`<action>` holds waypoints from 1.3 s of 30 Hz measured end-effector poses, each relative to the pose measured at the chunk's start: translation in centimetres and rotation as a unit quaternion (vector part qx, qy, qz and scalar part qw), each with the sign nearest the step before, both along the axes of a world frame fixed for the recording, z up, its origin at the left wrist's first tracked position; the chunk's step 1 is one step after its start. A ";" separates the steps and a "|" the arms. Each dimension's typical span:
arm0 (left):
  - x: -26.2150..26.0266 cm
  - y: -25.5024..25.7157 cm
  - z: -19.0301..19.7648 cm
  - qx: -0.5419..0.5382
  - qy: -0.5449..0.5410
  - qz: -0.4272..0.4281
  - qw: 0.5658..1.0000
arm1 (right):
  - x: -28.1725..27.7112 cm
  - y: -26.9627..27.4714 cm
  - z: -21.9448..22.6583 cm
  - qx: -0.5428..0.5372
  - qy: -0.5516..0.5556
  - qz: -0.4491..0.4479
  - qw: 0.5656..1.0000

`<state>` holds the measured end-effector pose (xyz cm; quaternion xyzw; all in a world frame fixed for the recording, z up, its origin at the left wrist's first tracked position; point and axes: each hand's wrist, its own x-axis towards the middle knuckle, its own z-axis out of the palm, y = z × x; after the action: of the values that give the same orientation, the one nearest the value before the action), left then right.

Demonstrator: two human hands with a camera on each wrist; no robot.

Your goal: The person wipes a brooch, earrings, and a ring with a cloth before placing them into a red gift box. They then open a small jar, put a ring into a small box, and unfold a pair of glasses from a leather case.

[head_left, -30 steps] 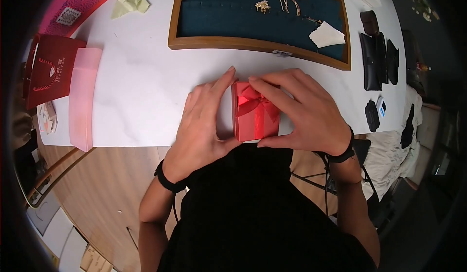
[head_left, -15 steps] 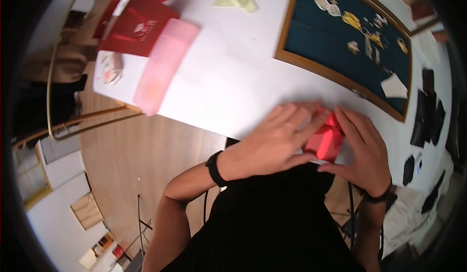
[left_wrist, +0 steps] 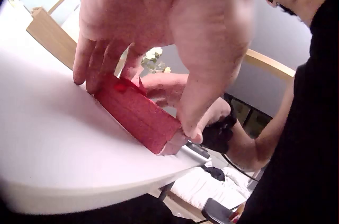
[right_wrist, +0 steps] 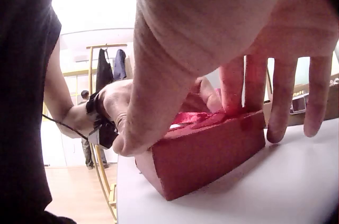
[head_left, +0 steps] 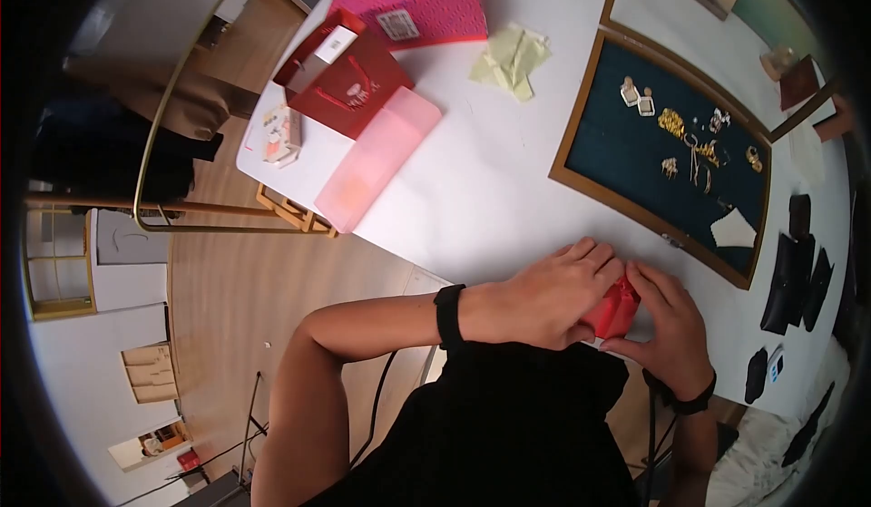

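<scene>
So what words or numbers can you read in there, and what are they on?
None that I can make out for sure.
Red paper bag: pale lettering and an emblem, too blurred to read.
White label at the bag's top: dark marks, too small to read.
Pink patterned package: a square code like a QR code, no readable words.
Red gift box: no writing shows.

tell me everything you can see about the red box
The red box is small, rectangular and cardboard-like, with a shiny red ribbon tied over its top. It looks closed; its contents are hidden. It sits ribbon side up on the white table, near the person's edge, with the wood-framed tray beyond it. The left hand and right hand flank it, thumbs at its near end, fingers toward its far end.
</scene>
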<state>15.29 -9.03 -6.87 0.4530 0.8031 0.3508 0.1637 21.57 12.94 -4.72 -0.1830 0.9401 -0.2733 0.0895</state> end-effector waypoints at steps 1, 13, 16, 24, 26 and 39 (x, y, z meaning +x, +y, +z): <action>-0.2 0.1 -0.3 0.016 -0.015 -0.005 1.000 | 0.0 0.2 0.0 -0.002 0.013 0.003 1.000; 3.5 -0.5 -1.4 0.122 -0.019 0.084 0.989 | -1.6 -0.3 0.0 -0.199 -0.124 -0.025 0.972; 4.0 -1.7 -0.9 0.161 0.019 0.090 0.983 | -3.5 -0.1 1.6 -0.239 -0.249 -0.019 0.938; 1.9 -7.9 -1.0 0.296 -0.306 0.271 0.863 | -10.2 -6.4 3.3 -0.353 -0.259 0.084 0.895; 1.6 -9.1 -1.3 0.325 -0.290 0.308 0.845 | -12.5 -8.5 3.2 -0.322 -0.237 0.130 0.907; -0.9 -24.1 0.9 0.105 0.094 0.637 0.758 | -19.6 -18.3 -4.0 -0.110 0.075 0.064 0.989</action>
<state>14.41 -33.12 -5.99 -0.1177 0.8759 0.4117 -0.2225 1.98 -5.34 -8.73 -0.2719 0.8946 -0.3543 0.0149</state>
